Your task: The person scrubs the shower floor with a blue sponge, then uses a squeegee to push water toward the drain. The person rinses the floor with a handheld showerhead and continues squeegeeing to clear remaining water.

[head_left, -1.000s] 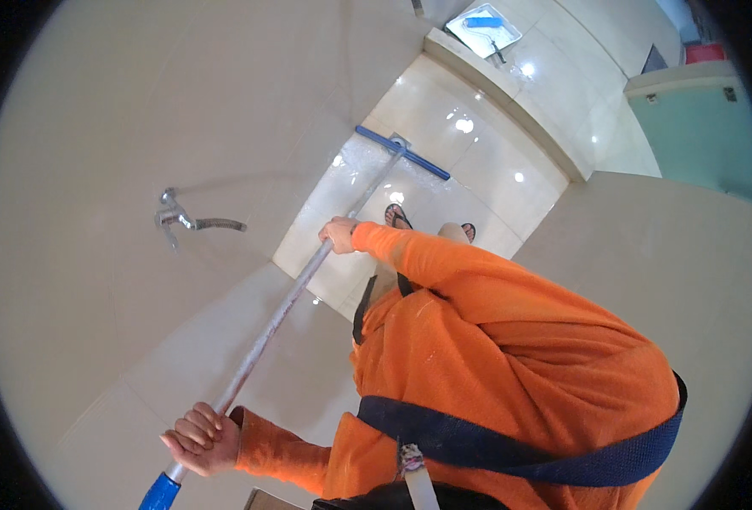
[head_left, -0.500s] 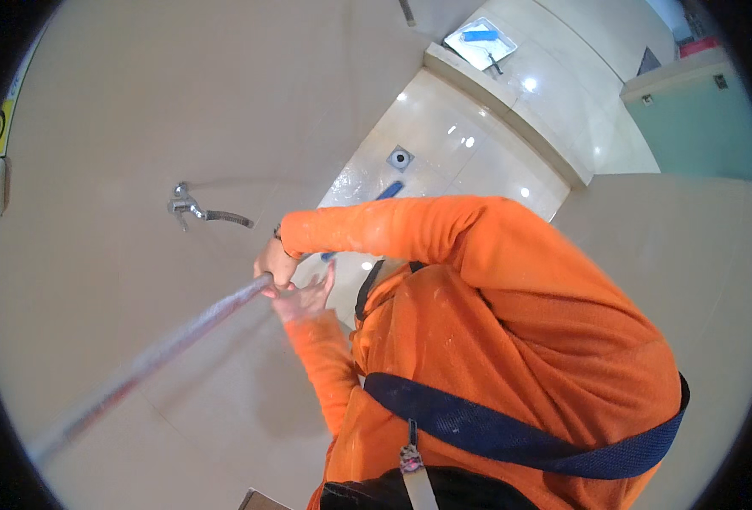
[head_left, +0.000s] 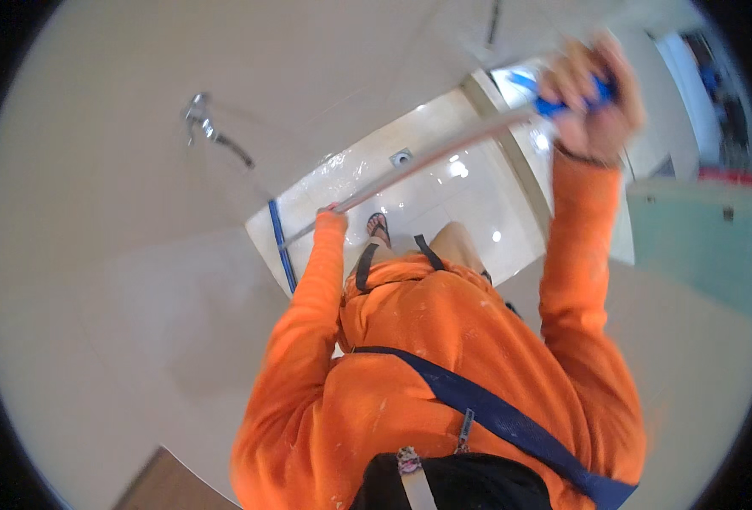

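1. A person in an orange hooded top works a long-handled floor squeegee (head_left: 410, 166) in a tiled washroom, seen from above the head.

2. The right hand (head_left: 587, 98) is raised high and wrapped tight around the blue grip (head_left: 573, 100) at the upper end of the pole; the hand is blurred, but the fingers clearly close on the grip.

3. The left hand (head_left: 332, 218) sits well down the same pole, near the head of the squeegee. Only its top shows past the orange cuff, and it appears closed around the metal shaft.

4. The pole's long axis runs on a slant from the right hand down and to the left, past the left hand, to the blue blade (head_left: 282, 255). The left hand is by far the nearer of the two to the blade.

5. The blade lies on the wet floor (head_left: 444, 200) just below the left hand, along the foot of the wall, roughly square to the pole.

6. The floor is glossy pale tile, shining with light spots. A small square drain (head_left: 401, 157) sits just beyond the pole, and a sandalled foot (head_left: 378, 227) stands just right of the left hand.

7. On the beige wall (head_left: 121, 280) left of the blade, a chrome tap (head_left: 199, 119) is mounted well above the floor. A pale green partition (head_left: 699, 238) stands to the right, beyond the right arm.
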A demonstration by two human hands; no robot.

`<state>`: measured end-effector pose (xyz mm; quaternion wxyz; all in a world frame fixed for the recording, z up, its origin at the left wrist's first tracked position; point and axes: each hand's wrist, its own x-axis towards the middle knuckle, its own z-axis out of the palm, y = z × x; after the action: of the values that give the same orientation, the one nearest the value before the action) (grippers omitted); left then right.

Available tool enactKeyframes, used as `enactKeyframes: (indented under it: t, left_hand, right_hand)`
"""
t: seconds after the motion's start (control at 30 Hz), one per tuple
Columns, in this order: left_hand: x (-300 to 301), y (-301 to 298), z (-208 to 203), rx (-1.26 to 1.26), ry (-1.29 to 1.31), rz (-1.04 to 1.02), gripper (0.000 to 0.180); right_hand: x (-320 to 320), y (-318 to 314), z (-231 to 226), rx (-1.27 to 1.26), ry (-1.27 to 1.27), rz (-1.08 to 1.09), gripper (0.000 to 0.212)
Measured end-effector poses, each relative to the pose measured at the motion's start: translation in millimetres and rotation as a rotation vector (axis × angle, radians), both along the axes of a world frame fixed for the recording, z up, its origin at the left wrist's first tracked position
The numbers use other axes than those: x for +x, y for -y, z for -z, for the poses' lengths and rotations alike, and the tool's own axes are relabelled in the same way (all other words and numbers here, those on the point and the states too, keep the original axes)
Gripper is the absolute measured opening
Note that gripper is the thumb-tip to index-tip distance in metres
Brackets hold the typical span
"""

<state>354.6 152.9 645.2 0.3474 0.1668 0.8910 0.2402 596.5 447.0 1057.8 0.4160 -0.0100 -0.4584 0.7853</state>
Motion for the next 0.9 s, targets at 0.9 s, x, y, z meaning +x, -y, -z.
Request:
enactKeyframes:
  t: [0.9]
  left_hand:
    - [376, -253, 111, -0.603, 0.194, 0.869, 0.043]
  right_hand:
    - [453, -65, 12, -0.167, 0.309, 0.724, 0.038]
